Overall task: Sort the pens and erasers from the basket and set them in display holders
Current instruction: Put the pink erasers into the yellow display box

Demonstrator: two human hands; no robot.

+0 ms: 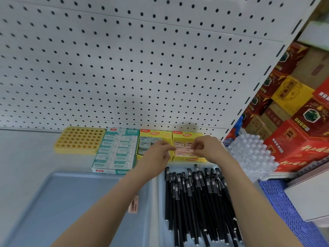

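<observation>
left hand [158,150]: reaching forward over the gap between the two yellow boxes, fingers curled in; looks like it's pinching one end of a small pink eraser [184,150], though the fingertips are a bit blurry

right hand [204,148]: fingers bunched together, pinching the other end of that same eraser, right over the right yellow display box [188,138]

right yellow display box: against the pegboard [142,59], rows of pink-labelled erasers inside

left yellow display box [154,135]: touching the right one, holds grey-labelled erasers, partly hidden by the left hand

teal and white eraser box [115,150]: just left of the yellow boxes, packed with white wrapped erasers

yellow pen holder [80,139]: far left of the row, a grid of holes, none filled as far as I can tell

black pens [195,198]: a big loose pile in the grey tray [71,202], right side, below the right forearm

stray pink eraser [133,205]: lying on the tray floor, peeking out just beside the left forearm

off to the right: red and yellow cartons [299,122] stacked up, a shrink-wrapped pack of water bottles [252,155], and a blue plastic crate [288,211]
</observation>
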